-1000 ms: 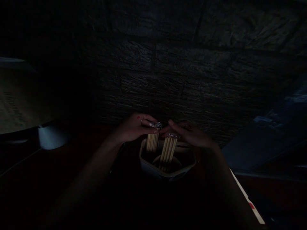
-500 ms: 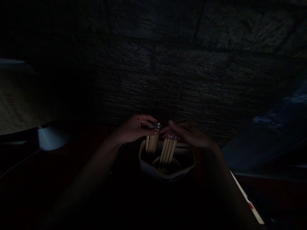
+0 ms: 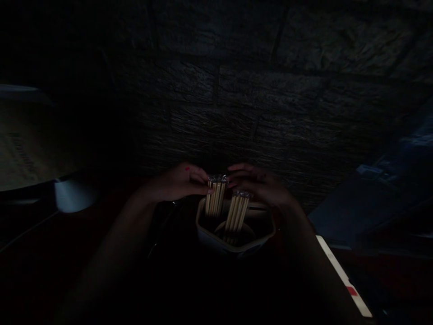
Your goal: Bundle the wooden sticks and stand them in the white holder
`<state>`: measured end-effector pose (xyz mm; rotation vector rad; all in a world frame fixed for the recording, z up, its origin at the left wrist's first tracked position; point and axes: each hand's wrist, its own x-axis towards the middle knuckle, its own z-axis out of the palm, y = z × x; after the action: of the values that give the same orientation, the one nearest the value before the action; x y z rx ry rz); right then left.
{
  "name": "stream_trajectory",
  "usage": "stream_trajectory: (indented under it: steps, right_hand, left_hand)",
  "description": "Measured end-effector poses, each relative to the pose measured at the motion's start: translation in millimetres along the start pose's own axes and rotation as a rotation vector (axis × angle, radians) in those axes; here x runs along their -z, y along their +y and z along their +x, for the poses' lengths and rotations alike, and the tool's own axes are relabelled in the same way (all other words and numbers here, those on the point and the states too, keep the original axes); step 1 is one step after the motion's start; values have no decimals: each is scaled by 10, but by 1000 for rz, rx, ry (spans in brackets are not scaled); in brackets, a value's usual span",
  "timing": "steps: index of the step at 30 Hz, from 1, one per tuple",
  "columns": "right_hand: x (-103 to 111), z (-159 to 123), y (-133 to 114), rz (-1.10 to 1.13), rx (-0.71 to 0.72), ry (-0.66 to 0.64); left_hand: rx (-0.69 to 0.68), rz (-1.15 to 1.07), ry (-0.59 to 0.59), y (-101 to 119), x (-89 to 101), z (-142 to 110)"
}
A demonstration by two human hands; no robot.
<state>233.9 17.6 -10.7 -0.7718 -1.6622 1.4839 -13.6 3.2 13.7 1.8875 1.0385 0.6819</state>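
Two bundles of thin wooden sticks stand in a pale-rimmed container (image 3: 219, 243). Shiny clear wrap covers their tops. My left hand (image 3: 181, 183) pinches the upper left edge of the taller, left bundle of sticks (image 3: 215, 199). My right hand (image 3: 262, 184) reaches in from the other side, its fingers stretched and apart, the tips close to or touching that bundle's upper right edge. Below this hand the right bundle of sticks (image 3: 237, 214) leans slightly, its lower ends beside a round shape inside the container. Darkness hides whether the sticks are chopsticks or skewers.
Behind the container rises a dark stone-block wall (image 3: 257, 95). A tan printed bag or box (image 3: 23, 144) and a white cup-like object (image 3: 72, 196) are at left. At right stand a bluish panel (image 3: 368, 194) and a pale strip with a red mark (image 3: 333, 259).
My left hand has slid left, uncovering more of the left bundle's top. My right hand's fingers have lifted off the right bundle's wrapped top and spread out. Both bundles stay in the container.
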Motion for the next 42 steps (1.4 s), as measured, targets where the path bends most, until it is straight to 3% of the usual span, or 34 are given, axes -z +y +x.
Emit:
stream_trajectory:
  steps: [5, 13, 23, 32, 42]
  right_hand:
    - [10, 70, 115, -25, 7, -153]
    - [9, 89, 165, -93, 63, -217]
    - [-85, 85, 75, -341, 64, -207]
    - [-134, 62, 25, -378, 25, -200]
    - [-152, 57, 23, -380, 31, -192]
  left_hand:
    - [-10, 98, -56, 35, -21, -14]
    - [-37, 166, -21, -24, -35, 31]
    - [-25, 97, -11, 23, -25, 2]
    - [-84, 123, 90, 51, -16, 1]
    - [-72, 132, 99, 78, -35, 4]
